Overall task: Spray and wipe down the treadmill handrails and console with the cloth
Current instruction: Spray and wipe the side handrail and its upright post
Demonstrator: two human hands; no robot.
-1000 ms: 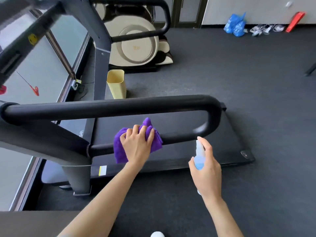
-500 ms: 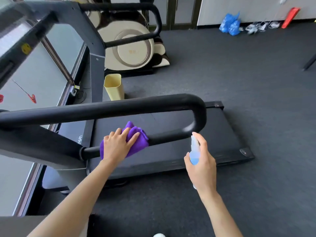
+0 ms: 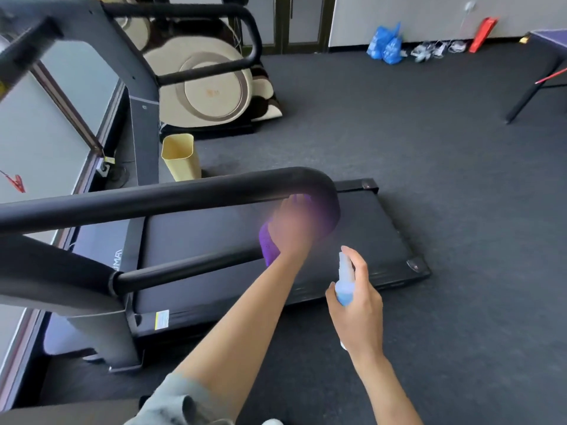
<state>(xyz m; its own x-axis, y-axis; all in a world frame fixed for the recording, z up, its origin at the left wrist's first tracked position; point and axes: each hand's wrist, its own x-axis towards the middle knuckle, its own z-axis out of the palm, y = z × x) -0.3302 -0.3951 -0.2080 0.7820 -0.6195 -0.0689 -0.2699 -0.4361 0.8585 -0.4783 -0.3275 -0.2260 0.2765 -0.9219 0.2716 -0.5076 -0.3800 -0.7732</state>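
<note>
Nearest, the right hand [image 3: 357, 305] curls its grip round the spray bottle [image 3: 345, 280], nozzle up, held beside the rail and close to where it was a second ago; no spraying shows. Beyond it, the left hand [image 3: 291, 231], blurred with motion, grips the purple cloth [image 3: 270, 245], which has slid from the inner end of the lower handrail [image 3: 190, 268] out to the bend [image 3: 322, 191] where it meets the upper bar. This rail's lower run looks covered, so the wipe is likely rounding onto the top bar. Farther off, the opposite handrail [image 3: 242, 23] and the console, mostly out of view, probably remain.
</note>
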